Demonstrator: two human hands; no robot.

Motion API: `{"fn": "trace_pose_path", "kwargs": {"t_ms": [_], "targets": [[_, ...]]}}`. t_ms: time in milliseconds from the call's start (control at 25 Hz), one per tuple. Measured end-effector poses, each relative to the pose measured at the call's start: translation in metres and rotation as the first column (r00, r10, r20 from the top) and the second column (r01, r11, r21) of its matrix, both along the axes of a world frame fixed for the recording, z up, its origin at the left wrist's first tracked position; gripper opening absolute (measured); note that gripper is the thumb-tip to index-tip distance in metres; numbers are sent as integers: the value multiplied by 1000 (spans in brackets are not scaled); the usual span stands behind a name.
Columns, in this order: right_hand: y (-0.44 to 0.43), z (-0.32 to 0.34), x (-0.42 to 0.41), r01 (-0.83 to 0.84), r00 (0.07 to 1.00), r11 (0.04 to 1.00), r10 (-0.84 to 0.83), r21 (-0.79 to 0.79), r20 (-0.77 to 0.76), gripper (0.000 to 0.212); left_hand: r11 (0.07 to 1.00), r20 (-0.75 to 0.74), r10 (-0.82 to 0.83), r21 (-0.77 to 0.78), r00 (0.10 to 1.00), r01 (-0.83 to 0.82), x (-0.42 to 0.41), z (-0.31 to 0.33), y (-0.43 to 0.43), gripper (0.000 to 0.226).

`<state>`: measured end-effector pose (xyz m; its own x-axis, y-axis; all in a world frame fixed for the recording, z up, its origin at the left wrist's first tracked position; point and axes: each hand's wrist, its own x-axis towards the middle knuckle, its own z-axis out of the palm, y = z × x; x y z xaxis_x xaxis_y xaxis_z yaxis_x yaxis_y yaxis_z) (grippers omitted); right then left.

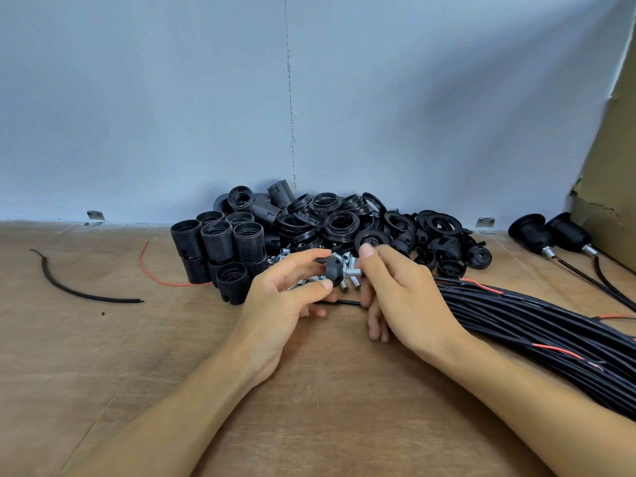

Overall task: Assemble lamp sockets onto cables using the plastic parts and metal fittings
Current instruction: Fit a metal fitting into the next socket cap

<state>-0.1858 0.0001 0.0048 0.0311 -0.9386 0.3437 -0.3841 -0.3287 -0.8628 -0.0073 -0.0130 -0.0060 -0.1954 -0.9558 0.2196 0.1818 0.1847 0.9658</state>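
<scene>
Mid-table, near the front of the parts heap, both hands work close together. The left hand [282,304] has thumb & fingers curled round a small black dome cap [333,273], held just above the table [137,356]. The right hand [399,297] is curled too, fingertips pinching the outer end of a threaded metal fitting [351,272] that sticks out of the cap's right side; the thumb sits a bit above it. A thin black cable [347,302] runs low between the two hands w/ both ends hidden behind fingers, so can't tell who grips it. Right behind the hands is a scatter of loose metal fittings [348,261]. Toward the back edge, against the wall [172,98], the black plastic lies heaped: threaded socket bodies [216,242] on the left, several upright, rings [340,218] in the middle, more caps [447,251] to the right. A thick cable bundle [516,315], black w/ red leads showing, runs from beside the right hand off the table's right edge. At the back right corner 2 finished sockets [531,234] lie on their cables by a cardboard sheet [612,166]. On the left side lie a black cable offcut [69,287] & a loose red wire [148,266], well apart from the hands.
</scene>
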Motion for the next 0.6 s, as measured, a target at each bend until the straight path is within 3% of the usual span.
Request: {"fn": "trace_pose_path", "kwargs": {"t_ms": [120, 240, 400, 520, 600], "targets": [[1, -2, 1, -32, 998, 999, 31, -7, -51, 16, 1000, -6, 7, 6, 1000, -7, 0, 0, 0, 40], [0, -1, 1, -20, 1000, 999, 20, 31, -8, 40, 1000, 4, 6, 3, 1000, -6, 0, 0, 0, 39], [0, 0, 0, -80, 997, 996, 81, 32, -22, 23, 1000, 9, 7, 10, 1000, -7, 0, 1, 0, 39], [-2, -2, -1, -60, 998, 995, 62, 75, -17, 46, 1000, 9, -3, 11, 1000, 3, 0, 1, 0, 37], [-2, -2, -1, -68, 998, 995, 69, 72, -10, 46, 1000, -4, 3, 22, 1000, -3, 0, 2, 1, 36]]}}
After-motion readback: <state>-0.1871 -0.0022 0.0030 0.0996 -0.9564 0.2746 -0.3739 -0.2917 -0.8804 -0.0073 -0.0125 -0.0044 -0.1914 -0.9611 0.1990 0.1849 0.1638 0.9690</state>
